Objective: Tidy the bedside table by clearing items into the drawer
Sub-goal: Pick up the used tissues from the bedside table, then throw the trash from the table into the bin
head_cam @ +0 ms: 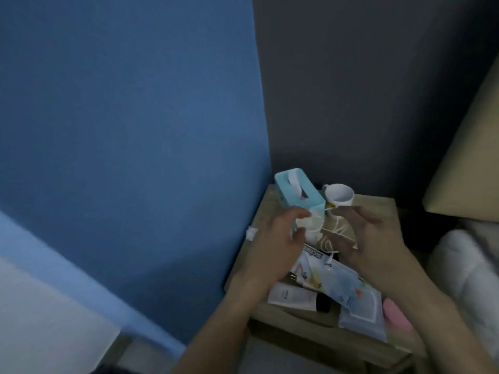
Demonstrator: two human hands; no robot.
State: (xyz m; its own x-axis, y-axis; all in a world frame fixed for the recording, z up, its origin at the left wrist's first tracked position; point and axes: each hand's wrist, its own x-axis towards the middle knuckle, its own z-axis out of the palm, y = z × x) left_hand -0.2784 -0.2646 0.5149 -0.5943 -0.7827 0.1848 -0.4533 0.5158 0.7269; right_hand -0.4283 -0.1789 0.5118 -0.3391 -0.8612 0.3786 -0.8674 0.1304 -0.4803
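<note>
A wooden bedside table (pixel 378 209) stands in the corner, cluttered. At its back are a light blue tissue box (pixel 297 193) and a white mug (pixel 339 196). My left hand (pixel 272 247) curls its thumb and fingers around a small white charger-like block (pixel 313 232) in front of the tissue box. A white cable (pixel 333 234) loops from it across to my right hand (pixel 378 238), whose fingers and thumb pinch the cable; the picture is blurred here. Nearer me lie a blue patterned packet (pixel 334 279), a white tube with a black cap (pixel 293 295), a pale blue pack (pixel 361 313) and a pink object (pixel 397 314).
A blue wall is on the left and a dark grey wall behind the table. A beige headboard (pixel 469 168) and white bedding (pixel 464 268) border the table on the right. A crumpled white scrap (pixel 251 232) sits at the table's left edge. The drawer front below is mostly hidden.
</note>
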